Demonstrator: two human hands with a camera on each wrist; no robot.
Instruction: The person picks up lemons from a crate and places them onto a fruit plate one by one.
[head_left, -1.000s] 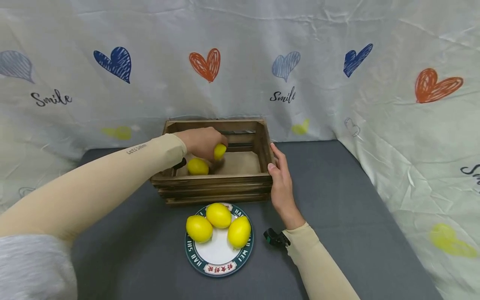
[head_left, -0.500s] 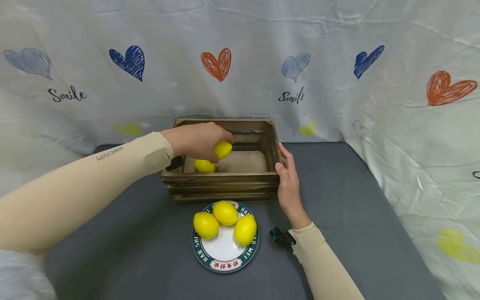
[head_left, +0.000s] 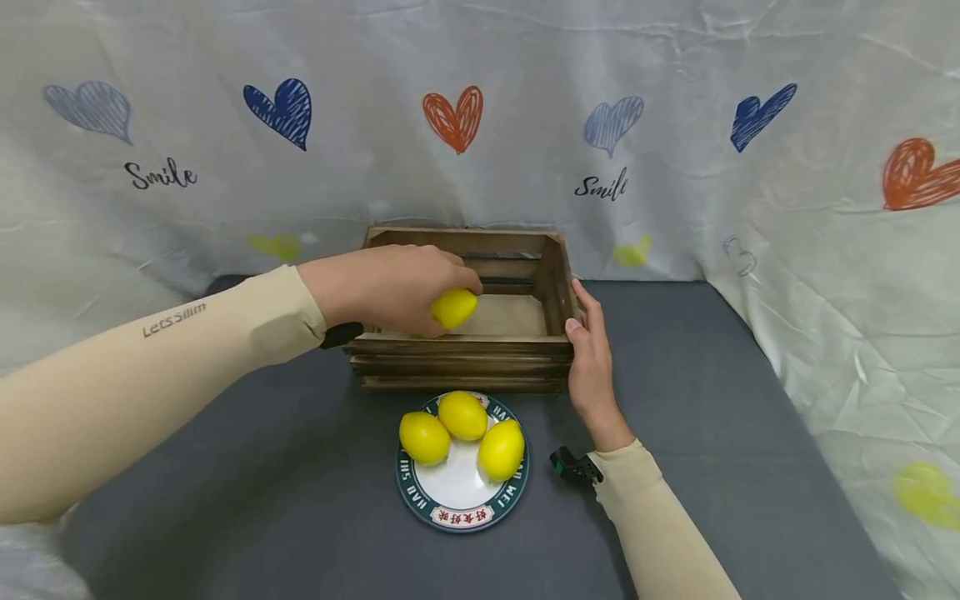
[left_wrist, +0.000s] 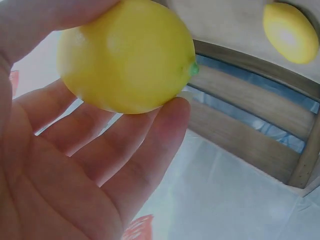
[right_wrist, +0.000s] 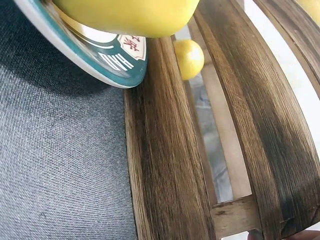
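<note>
Your left hand (head_left: 390, 287) holds a lemon (head_left: 453, 307) over the wooden crate (head_left: 465, 362), fingers (left_wrist: 150, 145) curled around it. Your hand hides the second lemon (left_wrist: 290, 32) in the head view; only the left wrist view shows it inside the crate. Your right hand (head_left: 592, 367) rests flat on the crate's right wall, fingers straight. The near plate (head_left: 459, 510) carries three lemons.

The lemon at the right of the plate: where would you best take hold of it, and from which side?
Probably from above, across its narrow middle. The right lemon lies lengthwise on the plate, with another lemon close at its upper left. Its right flank is open, so one of the fingers fits there and the others on the inner side.
</note>
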